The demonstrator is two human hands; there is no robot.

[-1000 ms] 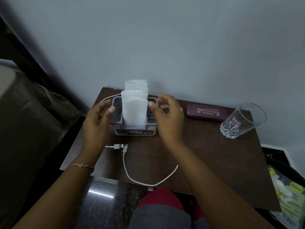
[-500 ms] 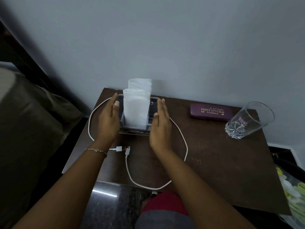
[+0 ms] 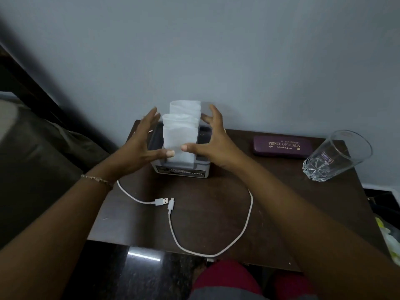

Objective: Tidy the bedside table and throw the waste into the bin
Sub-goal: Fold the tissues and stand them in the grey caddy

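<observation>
Centre of frame, far edge of bench (image 3: 281,217): grey holder (image 3: 179,171) with white tissues (image 3: 180,131) standing upright in it. Left hand (image 3: 135,151) and right hand (image 3: 214,146) sit either side of the tissues, fingers spread and straight, gripping nothing. Thumb tips almost meet in front of the tissue stack; cannot tell if they touch it.

White cable (image 3: 161,201) lies in a loose loop on the bench below the holder, both plugs just beside each other. Purple case (image 3: 282,146) is right of the holder, glass (image 3: 333,159) at far right, upright. A bag with yellow-green contents (image 3: 389,241) shows at the right edge, off the bench; cannot tell if that is the bin.

Step looks like squaring up the tissue holder, probably about done. Likely next: gather the cable, which needs a pinch on the plugs and then coiling of the slack. No obvious loose waste visible on the bench.
</observation>
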